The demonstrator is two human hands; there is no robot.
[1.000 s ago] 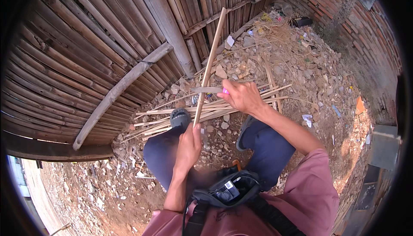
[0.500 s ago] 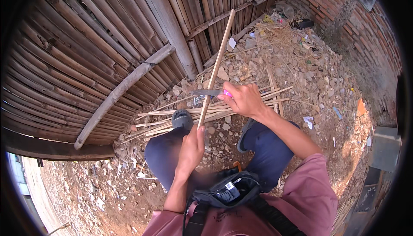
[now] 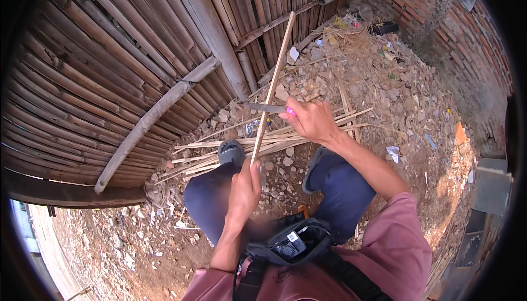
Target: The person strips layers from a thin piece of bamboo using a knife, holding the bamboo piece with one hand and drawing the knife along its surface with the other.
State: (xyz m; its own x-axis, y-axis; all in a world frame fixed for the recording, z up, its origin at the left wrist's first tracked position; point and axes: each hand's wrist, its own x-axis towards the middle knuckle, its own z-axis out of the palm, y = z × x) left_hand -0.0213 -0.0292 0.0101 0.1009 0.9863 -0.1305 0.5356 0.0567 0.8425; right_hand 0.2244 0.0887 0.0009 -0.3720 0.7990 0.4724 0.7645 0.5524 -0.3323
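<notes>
A long, pale bamboo strip [image 3: 279, 65] slants up and away from me, its near end gripped in my left hand [image 3: 245, 190]. My right hand [image 3: 314, 119] is closed around the pink handle of a knife [image 3: 265, 107]. The knife's grey blade points left and crosses the strip at about its middle, seeming to touch it. Beyond my feet, a loose pile of thin bamboo strips [image 3: 285, 142] lies on the stony ground, partly hidden by the held strip and my right hand.
A bamboo-slat wall [image 3: 121, 76] with a pole frame rises at the left and front. A brick wall [image 3: 439, 32] stands far right. Rubble and litter [image 3: 379, 92] cover the ground. My grey shoe [image 3: 231, 152] is beside the pile; an open black waist bag [image 3: 293, 243] hangs at my lap.
My right hand and the knife have moved slightly farther up along the strip, away from me. The left hand keeps its hold at nearly the same place.
</notes>
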